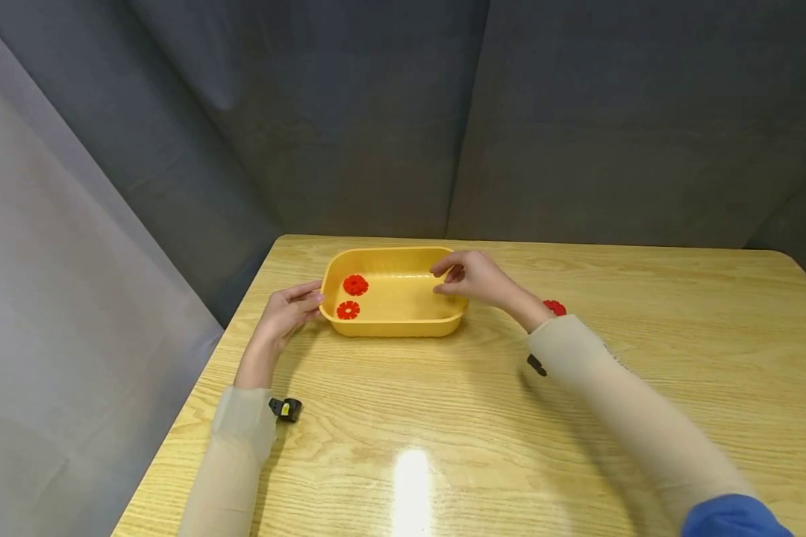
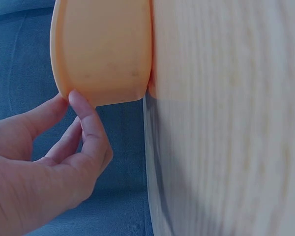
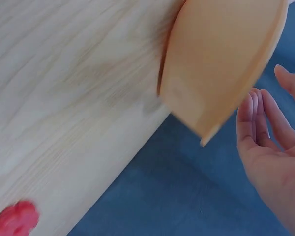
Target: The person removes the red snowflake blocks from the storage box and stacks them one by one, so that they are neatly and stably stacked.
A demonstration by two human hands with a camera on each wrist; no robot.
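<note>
Yellow tray (image 1: 396,322) sits toward the far left part of the wooden table (image 1: 483,418), a single shallow tub with rounded corners. Inside it lie two red flower-shaped discs (image 1: 355,285), side by side near its left end, the second disc (image 1: 348,310) a little nearer the person. A third red disc (image 1: 554,307) lies on the table to the right of the tray, partly hidden behind the right wrist; the right wrist view shows it as a red blur on the wood.

Two hands are in view, one at each end of the tray. The left hand (image 1: 289,313) has its fingers extended and only gently bent, with the fingertips (image 2: 78,101) touching the outer wall at the tray's left end; it does not close around anything. The right hand (image 1: 466,276) hovers over the tray's right rim, fingers loosely curved and parted, holding nothing; whether it touches the rim cannot be told.

One small black clip with a yellow mark (image 1: 286,409) shows at the left sleeve, and one dark piece (image 1: 536,365) below the right sleeve. No writing can be read anywhere.
</note>
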